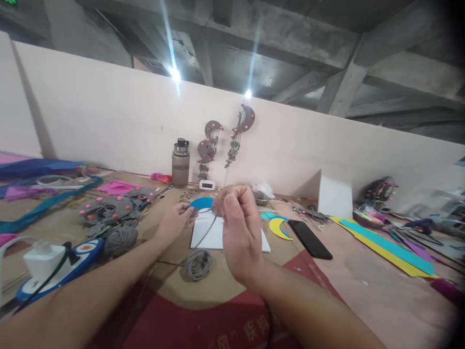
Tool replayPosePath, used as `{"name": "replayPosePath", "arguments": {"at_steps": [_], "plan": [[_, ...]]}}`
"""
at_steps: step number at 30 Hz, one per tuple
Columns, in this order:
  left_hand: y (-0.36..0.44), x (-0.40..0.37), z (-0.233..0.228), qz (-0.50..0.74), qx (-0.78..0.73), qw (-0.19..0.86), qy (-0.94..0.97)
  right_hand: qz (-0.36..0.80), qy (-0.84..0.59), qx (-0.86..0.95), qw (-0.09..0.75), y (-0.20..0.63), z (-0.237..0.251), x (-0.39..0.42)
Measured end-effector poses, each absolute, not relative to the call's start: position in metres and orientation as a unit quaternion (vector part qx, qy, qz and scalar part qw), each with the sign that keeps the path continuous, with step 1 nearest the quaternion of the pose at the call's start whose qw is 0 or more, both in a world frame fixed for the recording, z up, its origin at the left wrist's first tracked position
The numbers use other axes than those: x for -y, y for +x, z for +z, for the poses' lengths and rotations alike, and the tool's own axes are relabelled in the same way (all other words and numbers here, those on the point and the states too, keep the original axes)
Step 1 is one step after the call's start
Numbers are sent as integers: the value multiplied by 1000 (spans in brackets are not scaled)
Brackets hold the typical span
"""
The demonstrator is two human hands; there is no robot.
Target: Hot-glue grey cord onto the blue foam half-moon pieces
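Observation:
My right hand [240, 232] is raised in front of me in a pinch, with a grey yarn strand [209, 228] hanging from its fingertips. That strand slants down toward a small coil of grey yarn [198, 265] on the brown cardboard. To the left, my left hand [177, 219] is closed at the fingertips, and a short stretch of yarn runs between the two hands. Just beyond its fingers lies a blue paper piece [201, 202]. Beneath both hands is a white sheet or pad [203, 235], partly covered by the right hand. A yellow crescent [279, 228] with a blue edge lies to the right.
A black phone [310, 239] lies right of the crescent, near yellow and turquoise strips [388, 247]. A bottle [180, 163] stands by the white partition. Left are a ball of grey yarn [121, 241], grey felt pieces [112, 207] and a power strip [78, 259] with a plugged-in charger.

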State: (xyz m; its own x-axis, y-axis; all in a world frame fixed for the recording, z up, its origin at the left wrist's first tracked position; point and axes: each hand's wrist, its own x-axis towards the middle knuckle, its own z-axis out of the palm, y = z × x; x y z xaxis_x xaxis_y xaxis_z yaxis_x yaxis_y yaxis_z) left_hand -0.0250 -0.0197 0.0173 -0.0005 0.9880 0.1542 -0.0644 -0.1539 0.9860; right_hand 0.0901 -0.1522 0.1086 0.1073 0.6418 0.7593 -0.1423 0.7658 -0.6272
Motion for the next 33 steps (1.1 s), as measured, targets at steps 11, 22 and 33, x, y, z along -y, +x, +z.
{"name": "replayPosePath", "arguments": {"at_steps": [11, 22, 33], "plan": [[-33, 16, 10, 545, -435, 420, 581, 407, -151, 605, 667, 95, 109, 129], [-43, -8, 4, 584, -398, 480, 519, 352, -332, 598, 639, 129, 85, 64], [-41, 1, 12, 622, -369, 512, 463, 117, -289, 894, 323, 105, 70, 139]]}}
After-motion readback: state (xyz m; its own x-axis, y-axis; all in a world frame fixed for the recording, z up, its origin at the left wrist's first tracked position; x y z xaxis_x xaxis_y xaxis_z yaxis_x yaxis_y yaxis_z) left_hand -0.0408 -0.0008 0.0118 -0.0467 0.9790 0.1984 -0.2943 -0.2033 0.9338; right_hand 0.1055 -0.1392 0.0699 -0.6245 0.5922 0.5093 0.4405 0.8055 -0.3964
